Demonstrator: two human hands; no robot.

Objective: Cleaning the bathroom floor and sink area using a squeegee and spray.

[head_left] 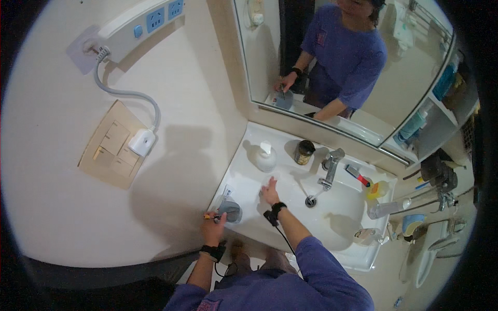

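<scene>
My left hand (212, 230) is closed at the left front corner of the white washbasin (249, 217), its fingers pinching a thin dark thing with an orange end (208, 216). I cannot make out its kind. Right beside these fingers stands a grey cup (232, 211); the thin thing reaches toward its rim. My right hand (270, 192) hovers over the left part of the basin with its fingers apart, holding nothing. Behind it is a white pump bottle (265, 157), and a dark-lidded jar (304, 152) stands to the bottle's right.
A chrome faucet (330, 168) reaches over the drain (310, 201). Along the right rim lie a red and black handled tool (357, 175), a yellow bottle (378, 189) and a clear cup (381, 209). A mirror (404, 78) hangs behind; a power strip (137, 31) is on the left wall.
</scene>
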